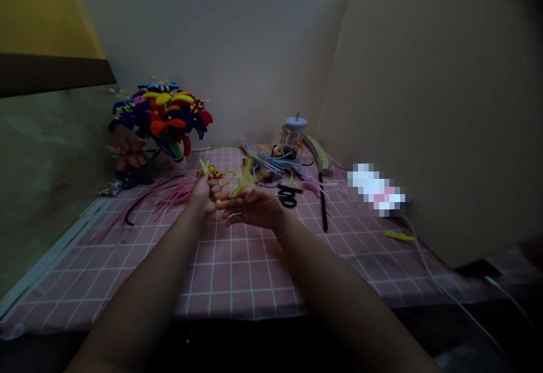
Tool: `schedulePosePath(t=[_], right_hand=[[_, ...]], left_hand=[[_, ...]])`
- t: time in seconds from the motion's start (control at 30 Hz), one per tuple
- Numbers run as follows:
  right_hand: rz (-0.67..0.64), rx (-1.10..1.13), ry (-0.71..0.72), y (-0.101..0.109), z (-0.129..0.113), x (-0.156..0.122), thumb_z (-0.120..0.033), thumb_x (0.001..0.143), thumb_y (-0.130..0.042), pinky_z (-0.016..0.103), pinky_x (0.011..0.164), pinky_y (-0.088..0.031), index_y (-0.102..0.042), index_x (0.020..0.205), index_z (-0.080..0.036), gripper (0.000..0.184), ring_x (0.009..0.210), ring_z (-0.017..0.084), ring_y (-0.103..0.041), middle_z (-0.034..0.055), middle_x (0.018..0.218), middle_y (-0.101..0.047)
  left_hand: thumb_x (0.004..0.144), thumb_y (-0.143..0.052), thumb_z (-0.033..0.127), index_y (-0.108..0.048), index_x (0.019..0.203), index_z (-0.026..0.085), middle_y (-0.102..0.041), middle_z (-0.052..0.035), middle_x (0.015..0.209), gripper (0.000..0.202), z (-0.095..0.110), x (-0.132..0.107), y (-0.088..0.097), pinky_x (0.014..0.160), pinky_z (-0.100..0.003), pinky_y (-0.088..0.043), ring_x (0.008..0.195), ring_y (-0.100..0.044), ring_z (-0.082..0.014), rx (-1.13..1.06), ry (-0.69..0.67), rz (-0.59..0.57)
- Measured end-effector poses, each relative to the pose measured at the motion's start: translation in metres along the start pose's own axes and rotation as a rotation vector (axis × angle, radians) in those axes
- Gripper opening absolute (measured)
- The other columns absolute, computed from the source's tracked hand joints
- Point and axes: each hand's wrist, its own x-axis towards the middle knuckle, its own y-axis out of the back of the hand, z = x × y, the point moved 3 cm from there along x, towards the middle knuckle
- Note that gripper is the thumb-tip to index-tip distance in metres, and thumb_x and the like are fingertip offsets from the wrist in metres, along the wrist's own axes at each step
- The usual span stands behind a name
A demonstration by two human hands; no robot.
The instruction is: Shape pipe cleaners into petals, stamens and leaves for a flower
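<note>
1. Yellow chenille stems [241,187] are held up between the two hands, above a pink grid mat [237,271].
2. Left hand [203,192]: fingers curled narrowly around the stems' near end.
3. Right hand [254,209]: fingers spread wide, just beside the stems; any grip cannot be told.
4. Farther back lie black scissors [287,196], a bouquet of pipe-cleaner flowers [161,115] and a lidded tumbler [292,135].
</note>
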Motion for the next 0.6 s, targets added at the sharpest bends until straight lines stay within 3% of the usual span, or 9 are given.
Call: schedulePosePath(t=[0.07, 0.17, 0.27, 0.33, 0.4, 0.53, 0.6], right_hand=[[0.101, -0.117, 0.066, 0.003, -0.001, 0.002, -0.022, 0.074, -0.048, 0.031, 0.069, -0.046, -0.057, 0.093, -0.012, 0.023, 0.068, 0.015, -0.061, 0.0066, 0.079, -0.067], [0.393, -0.443, 0.122, 0.012, -0.004, 0.005, -0.034, 0.079, -0.05, 0.023, 0.052, -0.039, -0.058, 0.073, -0.013, 0.024, 0.046, 0.008, -0.047, -0.0016, 0.051, -0.053], [0.664, -0.595, 0.22, 0.018, -0.009, 0.006, -0.037, 0.079, -0.052, 0.021, 0.055, -0.039, -0.056, 0.064, -0.014, 0.028, 0.052, 0.008, -0.046, -0.0018, 0.057, -0.051], [0.696, -0.441, 0.286, 0.02, -0.011, 0.007, -0.037, 0.079, -0.051, 0.023, 0.06, -0.043, -0.053, 0.068, -0.015, 0.024, 0.059, 0.009, -0.051, -0.0009, 0.065, -0.055], [0.651, -0.24, 0.323, 0.021, -0.012, 0.007, -0.038, 0.079, -0.049, 0.025, 0.059, -0.044, -0.048, 0.073, -0.018, 0.021, 0.054, 0.009, -0.05, -0.0031, 0.062, -0.052], [0.635, -0.093, 0.382, 0.021, -0.015, 0.004, -0.041, 0.078, -0.051, 0.02, 0.043, -0.035, -0.037, 0.069, -0.02, 0.026, 0.036, 0.005, -0.032, -0.0101, 0.046, -0.033], [0.66, -0.081, 0.394, 0.023, -0.017, 0.003, -0.041, 0.079, -0.05, 0.019, 0.039, -0.032, -0.033, 0.066, -0.02, 0.03, 0.034, 0.005, -0.028, -0.0104, 0.044, -0.03]], left_hand=[[0.088, -0.037, 0.028, -0.032, 0.068, 0.02, -0.016, 0.0116, 0.042, 0.022, -0.002, -0.003, -0.002, 0.03, -0.013, -0.006, 0.027, -0.013, -0.003, 0.038, -0.108, 0.018], [0.089, -0.036, 0.034, -0.034, 0.071, 0.021, -0.019, 0.0115, 0.043, 0.023, -0.006, -0.01, -0.007, 0.031, -0.013, -0.008, 0.027, -0.014, -0.0031, 0.105, -0.227, 0.013], [0.088, -0.037, 0.039, -0.035, 0.072, 0.021, -0.021, 0.0116, 0.043, 0.024, -0.01, -0.018, -0.014, 0.033, -0.013, -0.009, 0.028, -0.014, -0.0024, 0.196, -0.31, 0.021], [0.087, -0.039, 0.042, -0.035, 0.072, 0.021, -0.022, 0.0117, 0.044, 0.026, -0.014, -0.021, -0.017, 0.034, -0.012, -0.01, 0.028, -0.015, -0.0019, 0.26, -0.331, 0.014], [0.087, -0.039, 0.043, -0.034, 0.072, 0.021, -0.022, 0.0118, 0.044, 0.027, -0.019, -0.022, -0.019, 0.034, -0.012, -0.011, 0.028, -0.016, -0.002, 0.327, -0.337, -0.01], [0.086, -0.038, 0.044, -0.034, 0.072, 0.021, -0.023, 0.012, 0.043, 0.027, -0.028, -0.018, -0.02, 0.032, -0.012, -0.013, 0.027, -0.017, -0.0027, 0.45, -0.332, -0.061], [0.086, -0.039, 0.046, -0.035, 0.072, 0.022, -0.024, 0.0121, 0.043, 0.028, -0.031, -0.017, -0.02, 0.031, -0.013, -0.013, 0.026, -0.017, -0.003, 0.493, -0.335, -0.077]])
